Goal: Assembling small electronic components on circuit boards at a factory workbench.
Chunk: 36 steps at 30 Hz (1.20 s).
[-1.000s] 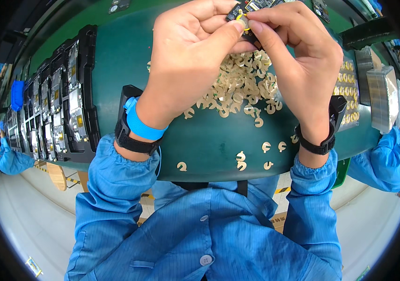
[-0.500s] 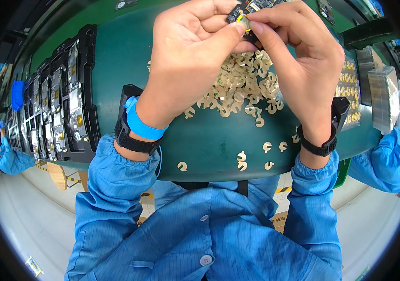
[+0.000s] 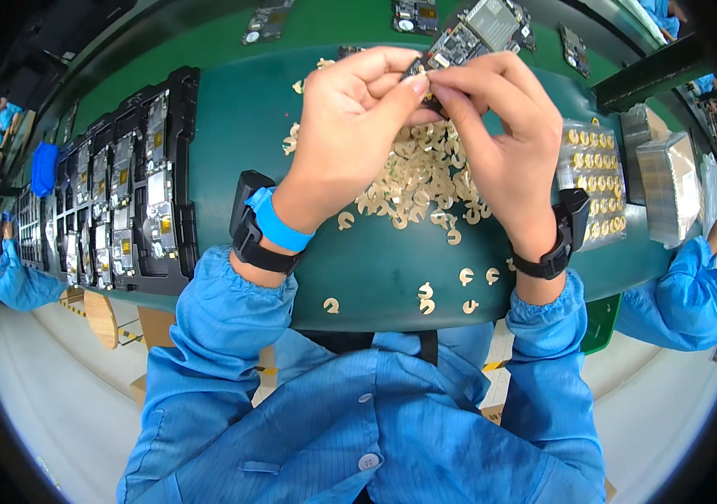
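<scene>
Both my hands are raised at the far middle of the green table mat, with a dark circuit board (image 3: pixel 457 44) between them. My left hand (image 3: pixel 348 118) is closed on the board's near end, thumb on top and fingers beneath. My right hand (image 3: pixel 505 126) is closed too, with thumb and index finger pinched at that same end, against the left thumb. My fingertips hide most of the small round part there. Under my hands lies a heap of cream, C-shaped pieces (image 3: pixel 413 181), and several loose ones (image 3: pixel 426 291) lie nearer the table's front edge.
On the left stands a black tray (image 3: pixel 180 181) holding several circuit boards, with a blue bin (image 3: pixel 44 170) beyond it. A sheet of round yellow-ringed parts (image 3: pixel 592 181) lies at right beside a clear-wrapped stack (image 3: pixel 669 181). More boards (image 3: pixel 414 15) lie along the far side. Co-workers sit both sides.
My hands and the board have come a little nearer, and the view has shifted so more of the board shows. The yellow-ringed round part seen between my thumbs before is now mostly covered by fingertips.
</scene>
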Available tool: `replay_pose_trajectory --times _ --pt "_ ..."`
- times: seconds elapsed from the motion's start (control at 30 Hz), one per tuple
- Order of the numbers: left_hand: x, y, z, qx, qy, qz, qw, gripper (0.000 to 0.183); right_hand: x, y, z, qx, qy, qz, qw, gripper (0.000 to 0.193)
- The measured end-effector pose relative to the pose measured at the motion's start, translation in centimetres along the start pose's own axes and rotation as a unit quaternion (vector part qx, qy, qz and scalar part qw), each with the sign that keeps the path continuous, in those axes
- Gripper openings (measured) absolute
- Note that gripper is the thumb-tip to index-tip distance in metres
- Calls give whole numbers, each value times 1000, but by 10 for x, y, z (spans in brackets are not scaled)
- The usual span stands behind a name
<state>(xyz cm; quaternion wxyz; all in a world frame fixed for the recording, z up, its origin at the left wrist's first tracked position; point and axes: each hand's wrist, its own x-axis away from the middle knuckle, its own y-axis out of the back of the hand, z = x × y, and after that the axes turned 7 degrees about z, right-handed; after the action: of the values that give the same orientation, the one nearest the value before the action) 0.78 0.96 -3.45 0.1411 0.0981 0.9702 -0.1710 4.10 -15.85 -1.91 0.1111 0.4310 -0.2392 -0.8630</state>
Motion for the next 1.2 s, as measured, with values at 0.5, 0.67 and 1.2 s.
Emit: replay_pose_trajectory --times 0.5,0.67,1.2 --pt "4 -8 -10 -20 -23 -50 998 22 2 3 4 -119 -169 -94 974 13" --pt "-1 3 3 38 29 -27 998 26 6 4 -16 -256 -285 48 923 16" --pt "-12 24 21 -158 -37 -156 974 18 -94 30 -132 19 -325 124 937 28"
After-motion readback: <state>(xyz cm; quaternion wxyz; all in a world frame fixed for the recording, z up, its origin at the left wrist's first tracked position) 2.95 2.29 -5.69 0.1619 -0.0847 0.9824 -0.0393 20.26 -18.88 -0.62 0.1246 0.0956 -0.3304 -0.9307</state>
